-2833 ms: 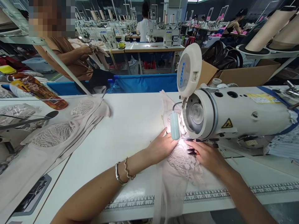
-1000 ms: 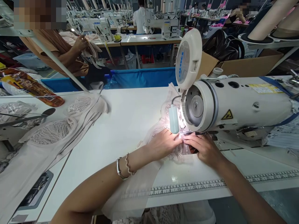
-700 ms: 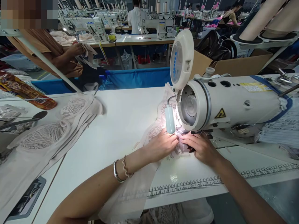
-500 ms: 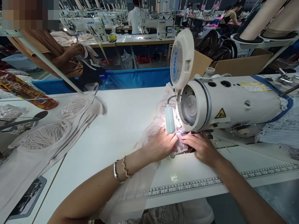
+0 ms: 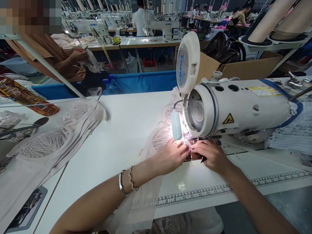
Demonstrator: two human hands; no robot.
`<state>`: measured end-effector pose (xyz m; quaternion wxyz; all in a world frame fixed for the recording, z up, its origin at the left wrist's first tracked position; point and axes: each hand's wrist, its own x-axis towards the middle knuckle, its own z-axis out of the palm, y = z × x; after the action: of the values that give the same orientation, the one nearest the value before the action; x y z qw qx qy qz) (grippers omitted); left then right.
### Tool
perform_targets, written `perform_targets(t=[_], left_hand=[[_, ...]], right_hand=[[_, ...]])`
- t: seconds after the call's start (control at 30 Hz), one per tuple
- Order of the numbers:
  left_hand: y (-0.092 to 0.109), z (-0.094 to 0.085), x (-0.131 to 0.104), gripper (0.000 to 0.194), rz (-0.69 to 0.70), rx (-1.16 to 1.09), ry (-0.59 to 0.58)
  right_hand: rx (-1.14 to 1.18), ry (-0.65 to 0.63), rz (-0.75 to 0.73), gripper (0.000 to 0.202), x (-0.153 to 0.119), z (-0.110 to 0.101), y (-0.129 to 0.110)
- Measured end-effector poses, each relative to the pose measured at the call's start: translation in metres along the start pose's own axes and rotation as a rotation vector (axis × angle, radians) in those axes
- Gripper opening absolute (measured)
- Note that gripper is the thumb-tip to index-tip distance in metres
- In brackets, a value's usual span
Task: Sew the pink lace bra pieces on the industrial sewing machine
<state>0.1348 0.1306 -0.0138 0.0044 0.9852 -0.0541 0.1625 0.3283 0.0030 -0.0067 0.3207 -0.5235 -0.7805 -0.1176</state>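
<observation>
Your left hand (image 5: 172,157) curls its fingers together and your right hand (image 5: 211,154) stretches its fingers to meet them, just below the sewing machine (image 5: 246,109); I cannot tell whether either pinches cloth. The pale lace fabric (image 5: 161,139) lies on the white table (image 5: 129,120), running beneath your left forearm.

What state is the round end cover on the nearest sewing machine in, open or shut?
Open: the cover stands raised above the end of the sewing machine, leaving the round recess exposed.
</observation>
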Motion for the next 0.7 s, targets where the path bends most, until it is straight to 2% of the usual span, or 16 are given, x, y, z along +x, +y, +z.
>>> perform_targets(t=[0.27,0.43,0.7], left_hand=[[-0.009,-0.003,0.001,0.032,-0.05,-0.025,-0.017],[-0.017,-0.007,0.003,0.034,-0.076,-0.076,-0.01],[-0.034,-0.003,0.0,0.032,-0.171,-0.187,0.01]], right_hand=[[-0.024,-0.02,-0.013,0.048,0.0,-0.002,0.004],[-0.084,-0.112,0.061,0.06,-0.008,0.002,0.006],[-0.077,-0.117,0.086,0.06,-0.008,0.001,0.006]])
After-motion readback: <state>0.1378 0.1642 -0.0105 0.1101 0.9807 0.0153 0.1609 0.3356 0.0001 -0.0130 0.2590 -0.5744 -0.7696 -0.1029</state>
